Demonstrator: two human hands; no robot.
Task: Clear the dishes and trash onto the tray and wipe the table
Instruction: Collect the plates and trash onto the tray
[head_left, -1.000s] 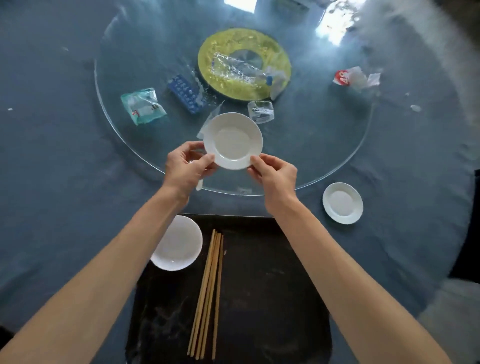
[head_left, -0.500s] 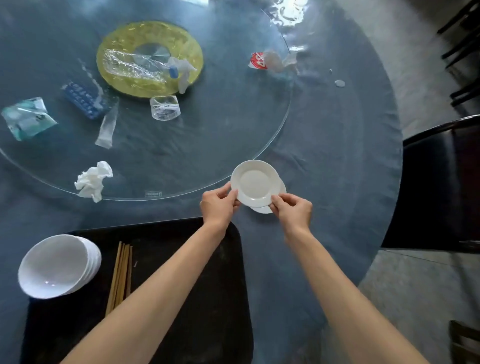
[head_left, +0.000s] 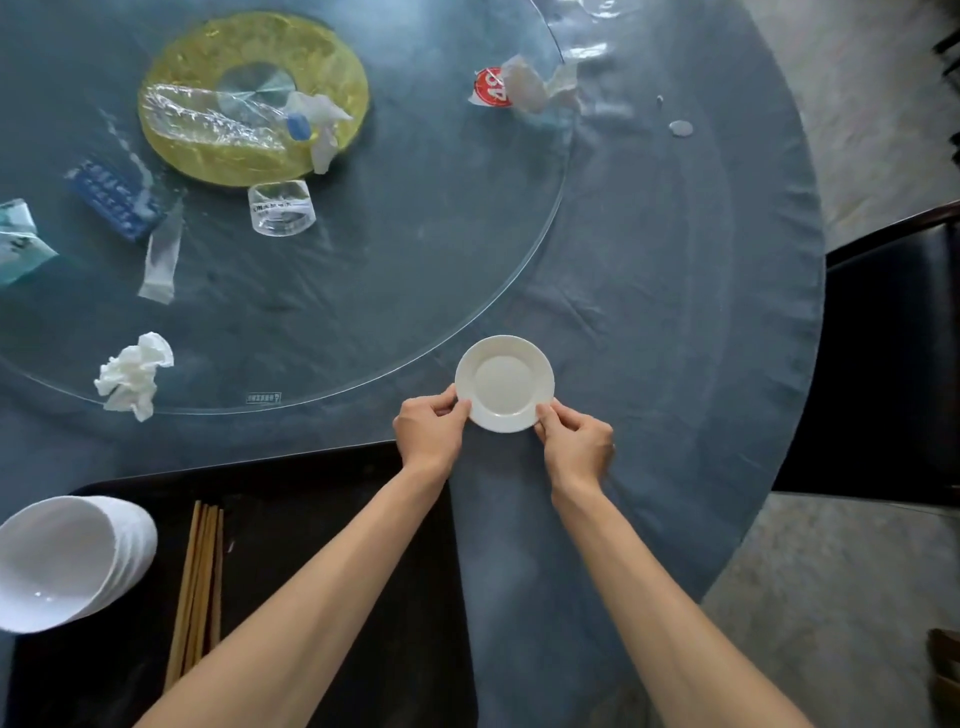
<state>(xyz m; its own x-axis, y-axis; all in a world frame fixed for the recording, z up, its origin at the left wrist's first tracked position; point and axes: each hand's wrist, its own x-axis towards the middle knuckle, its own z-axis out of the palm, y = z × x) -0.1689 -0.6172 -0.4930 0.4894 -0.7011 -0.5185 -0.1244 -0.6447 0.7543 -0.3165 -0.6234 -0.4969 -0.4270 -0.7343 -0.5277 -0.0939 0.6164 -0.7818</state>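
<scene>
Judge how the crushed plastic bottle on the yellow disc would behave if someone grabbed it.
The bottle looks flattened and crinkled, so it would probably be very light and give under the fingers rather than hold stiff. Being squashed, it seems unlikely to roll. Its clear, glossy plastic might be a little slippery, and lying on the disc it could skid when nudged.

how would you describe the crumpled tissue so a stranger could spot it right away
Start at the round glass turntable on the blue table, then follow its near edge to the left. The tissue lies on the glass just inside that edge, beyond the black tray. It is the one pure white, balled-up wad there; the other litter is clear plastic or printed wrappers.
</scene>
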